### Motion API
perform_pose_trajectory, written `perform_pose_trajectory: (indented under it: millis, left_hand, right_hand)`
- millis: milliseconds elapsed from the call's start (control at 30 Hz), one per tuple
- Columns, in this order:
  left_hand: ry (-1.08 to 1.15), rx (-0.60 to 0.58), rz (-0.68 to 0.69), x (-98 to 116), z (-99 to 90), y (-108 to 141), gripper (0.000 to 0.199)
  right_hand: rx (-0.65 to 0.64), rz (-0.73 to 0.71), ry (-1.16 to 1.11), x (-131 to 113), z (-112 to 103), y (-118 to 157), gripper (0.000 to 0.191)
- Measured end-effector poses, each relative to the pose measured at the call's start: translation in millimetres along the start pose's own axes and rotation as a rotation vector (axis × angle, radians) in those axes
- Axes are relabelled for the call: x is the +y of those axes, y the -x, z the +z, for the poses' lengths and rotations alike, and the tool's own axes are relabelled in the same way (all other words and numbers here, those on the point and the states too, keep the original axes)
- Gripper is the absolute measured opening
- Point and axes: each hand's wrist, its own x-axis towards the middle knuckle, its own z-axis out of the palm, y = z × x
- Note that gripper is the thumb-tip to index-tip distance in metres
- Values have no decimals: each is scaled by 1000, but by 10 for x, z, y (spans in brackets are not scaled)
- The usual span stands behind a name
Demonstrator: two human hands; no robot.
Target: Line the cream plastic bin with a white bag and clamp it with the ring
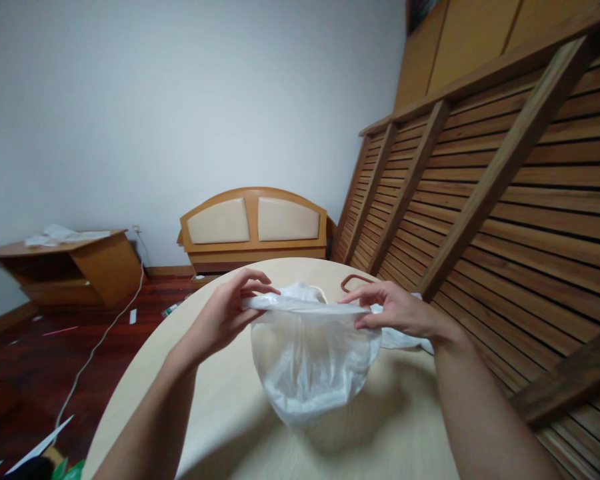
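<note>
A thin, translucent white plastic bag (315,367) hangs between my two hands above a pale round table (220,407). My left hand (233,303) pinches the left end of the bag's upper edge, with its fingers curled over it. At the right end, my right hand (387,308) grips the same edge between thumb and fingers. The edge is stretched nearly straight, and the lower part droops in a rounded shape. Behind the bag, more white material (303,291) shows, partly hidden.
Beyond my right hand lie a brown looped object (350,281) and another white plastic piece (405,340). Large slatted wooden panels (480,193) lean at the right. A headboard (253,223) stands behind the table, a desk (80,267) at the left. A cable (100,340) crosses the floor.
</note>
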Motion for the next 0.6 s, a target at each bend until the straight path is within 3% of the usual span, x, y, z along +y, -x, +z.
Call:
perform_pose_trajectory:
  millis: [67,133,400,600]
  left_hand:
    - [15,6,-5,-41,-50,-11,31]
    - [-17,57,-2,-90,-79,-32,32]
    - [-112,98,-25,-199,-50,-115,34]
    - [-198,-9,-98,-77,-35,-53,38]
  right_hand:
    - [-30,25,-21,24,-16,1,31]
    - [-2,50,-82,55,-28,-5,38]
    - [319,133,-440,268,6,-142,41]
    - [492,183,-564,438,86,-327,38]
